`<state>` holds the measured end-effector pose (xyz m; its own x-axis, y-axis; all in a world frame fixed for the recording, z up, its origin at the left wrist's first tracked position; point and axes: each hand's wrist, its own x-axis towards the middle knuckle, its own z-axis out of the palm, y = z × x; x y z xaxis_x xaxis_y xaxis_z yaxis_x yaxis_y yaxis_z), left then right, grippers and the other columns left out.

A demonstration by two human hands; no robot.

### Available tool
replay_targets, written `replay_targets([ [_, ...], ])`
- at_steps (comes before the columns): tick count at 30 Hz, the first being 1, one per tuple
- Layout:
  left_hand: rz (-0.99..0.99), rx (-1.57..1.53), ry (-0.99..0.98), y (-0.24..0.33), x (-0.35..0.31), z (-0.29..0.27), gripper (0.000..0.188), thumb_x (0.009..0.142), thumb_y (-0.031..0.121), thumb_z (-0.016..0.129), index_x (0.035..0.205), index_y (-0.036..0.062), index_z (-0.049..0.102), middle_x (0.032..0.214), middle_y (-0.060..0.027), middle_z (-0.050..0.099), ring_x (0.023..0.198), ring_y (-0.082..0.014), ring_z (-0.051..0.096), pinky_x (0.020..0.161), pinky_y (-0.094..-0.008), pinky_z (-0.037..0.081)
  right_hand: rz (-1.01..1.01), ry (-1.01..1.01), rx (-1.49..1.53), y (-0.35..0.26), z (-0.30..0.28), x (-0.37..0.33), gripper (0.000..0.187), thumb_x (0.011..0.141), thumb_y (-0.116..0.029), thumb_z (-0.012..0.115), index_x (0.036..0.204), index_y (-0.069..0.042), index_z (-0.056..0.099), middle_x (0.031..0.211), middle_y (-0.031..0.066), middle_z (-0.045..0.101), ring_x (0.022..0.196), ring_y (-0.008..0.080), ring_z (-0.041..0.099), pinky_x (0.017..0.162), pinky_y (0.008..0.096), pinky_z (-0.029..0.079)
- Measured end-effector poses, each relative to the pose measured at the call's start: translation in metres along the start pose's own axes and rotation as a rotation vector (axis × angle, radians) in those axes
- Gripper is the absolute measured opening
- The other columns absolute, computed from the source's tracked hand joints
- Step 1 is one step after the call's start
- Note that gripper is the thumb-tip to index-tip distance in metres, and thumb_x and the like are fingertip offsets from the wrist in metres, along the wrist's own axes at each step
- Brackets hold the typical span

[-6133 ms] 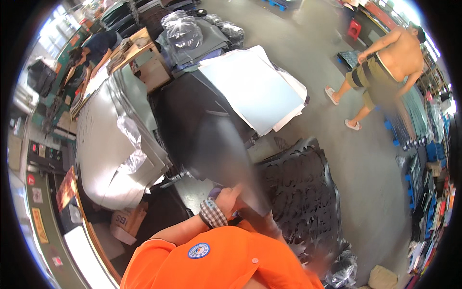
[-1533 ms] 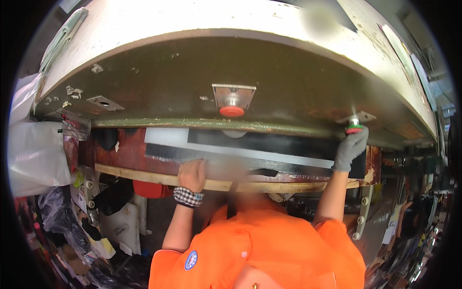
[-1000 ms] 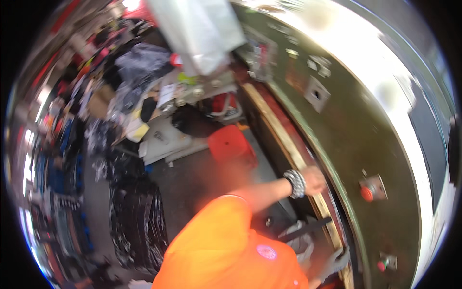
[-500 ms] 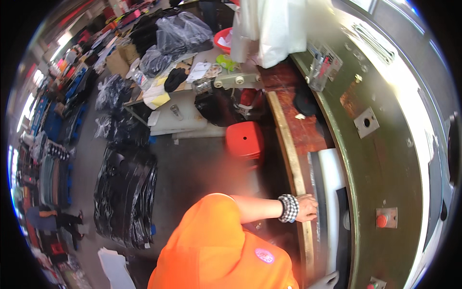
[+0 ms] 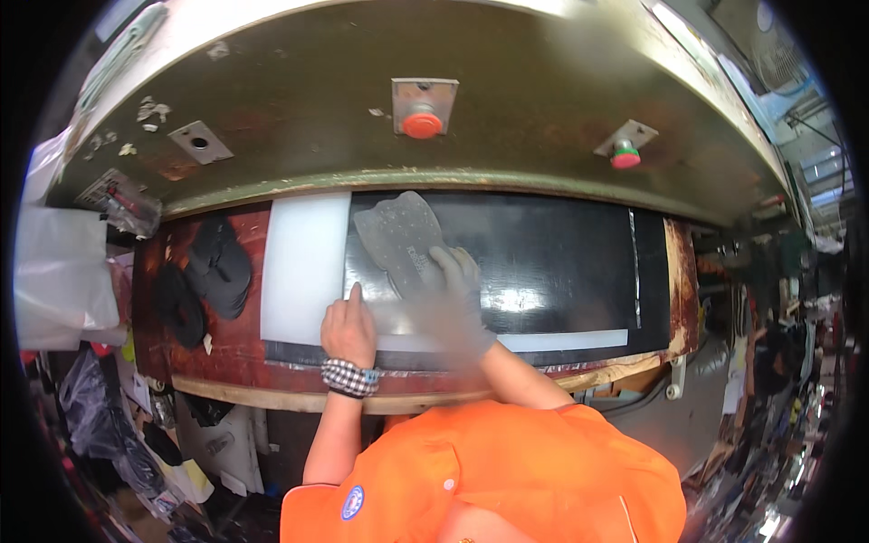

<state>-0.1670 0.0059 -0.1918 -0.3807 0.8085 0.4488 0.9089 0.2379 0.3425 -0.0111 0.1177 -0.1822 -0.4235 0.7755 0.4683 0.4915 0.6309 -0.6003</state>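
Observation:
My left hand [image 5: 348,328], bare with a black-and-white checked band at the wrist, rests at the edge of a white sheet [image 5: 304,271]. Its index finger points forward; the other fingers are partly bent. In a pale grey glove, my right hand [image 5: 460,303] grips the right edge of a flat grey sole-shaped piece [image 5: 398,233] with markings on it. That piece lies on or just above a shiny black sheet [image 5: 552,262]; the gap cannot be judged. Blur hides part of the glove.
Black sole-like pieces [image 5: 217,267] lie on the worn red board [image 5: 258,237] at left. Behind the sheets runs a green machine beam [image 5: 308,118] with a red push button [image 5: 422,123] and another button [image 5: 625,156]. Clear plastic [image 5: 63,271] hangs at far left.
My view has swung from the side aisle to face the machine bed. The gloved right hand and the grey sole-shaped piece now show fully over the sheets. My left hand is now on the white sheet.

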Motion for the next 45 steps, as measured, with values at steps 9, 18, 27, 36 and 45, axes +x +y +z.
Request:
replay_targets([
  [9,0.003,-0.033,-0.034,-0.012,0.008,0.021,0.036,0.084,0.000,0.064,0.120,-0.0005,0.066,0.078,-0.0114,0.052,0.072,-0.0295,0.055,0.066,-0.0417,0.047,0.309,-0.012,0.176,0.048,-0.076,0.020,0.082,0.068,-0.024,0.086,0.137,-0.002,0.049,0.129,0.0199,0.055,0.117,0.0303,0.056,0.099,0.0416,0.047],
  [18,-0.012,-0.030,-0.013,-0.018,0.043,0.037,0.036,0.088,0.000,0.061,0.124,0.0013,0.066,0.080,-0.0127,0.053,0.074,-0.0307,0.055,0.067,-0.0413,0.047,0.050,-0.095,-0.081,0.091,-0.053,0.026,0.100,0.067,-0.035,0.085,0.146,-0.003,0.034,0.139,0.0262,0.039,0.130,0.0472,0.037,0.108,0.0576,0.033],
  [27,0.057,-0.252,-0.055,-0.014,0.068,0.041,0.011,0.090,0.009,0.064,0.099,0.0026,0.065,0.076,-0.0111,0.056,0.071,-0.0310,0.055,0.070,-0.0427,0.045,-0.023,0.449,-0.297,0.149,-0.168,0.178,0.009,0.093,-0.002,0.055,0.085,-0.002,0.058,0.082,0.0153,0.056,0.074,0.0341,0.054,0.067,0.0429,0.044],
  [36,0.024,-0.247,-0.079,-0.025,0.114,0.079,0.011,0.092,0.010,0.063,0.084,0.0031,0.066,0.075,-0.0153,0.063,0.069,-0.0358,0.061,0.065,-0.0454,0.049,0.087,0.503,-0.194,0.157,-0.150,0.180,0.010,0.095,-0.001,0.049,0.087,0.000,0.056,0.079,0.0172,0.050,0.070,0.0355,0.049,0.062,0.0416,0.041],
  [45,-0.100,-0.210,-0.148,-0.016,0.097,0.072,0.017,0.089,0.015,0.069,0.075,0.0055,0.066,0.058,-0.0109,0.058,0.054,-0.0297,0.058,0.052,-0.0409,0.046,0.260,-0.079,0.127,0.122,-0.109,0.030,0.013,0.088,-0.008,0.064,0.098,-0.002,0.069,0.081,0.0157,0.067,0.081,0.0337,0.064,0.075,0.0423,0.050],
])
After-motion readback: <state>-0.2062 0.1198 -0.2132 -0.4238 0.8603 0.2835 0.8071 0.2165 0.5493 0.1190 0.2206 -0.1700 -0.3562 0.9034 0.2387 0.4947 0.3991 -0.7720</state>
